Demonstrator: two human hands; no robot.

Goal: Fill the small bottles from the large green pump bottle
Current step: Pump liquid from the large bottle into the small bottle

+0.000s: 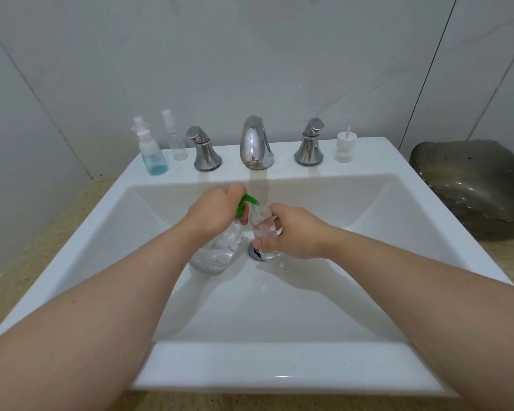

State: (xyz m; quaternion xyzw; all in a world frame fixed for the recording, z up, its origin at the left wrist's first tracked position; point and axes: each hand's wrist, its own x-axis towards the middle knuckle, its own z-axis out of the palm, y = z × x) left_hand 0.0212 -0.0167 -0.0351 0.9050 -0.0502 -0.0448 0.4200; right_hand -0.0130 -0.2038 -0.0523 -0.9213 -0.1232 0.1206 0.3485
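Observation:
The large clear pump bottle [217,253] with a green pump head [248,200] stands in the white sink basin [279,307]. My left hand [214,210] curls over its pump head from the left. My right hand [294,232] grips a small clear bottle [263,225], partly filled with clear liquid, held upright with its mouth under the green spout. On the sink's back ledge at the left stand a small blue-tinted spray bottle [153,155] and a small clear spray bottle [175,140].
A chrome faucet [254,143] with two handles [204,151] [310,143] sits on the back ledge. A white pump cap [344,145] stands upright at the ledge's right. The drain [254,252] lies beneath the small bottle. A dark glass bowl [481,188] rests on the counter at right.

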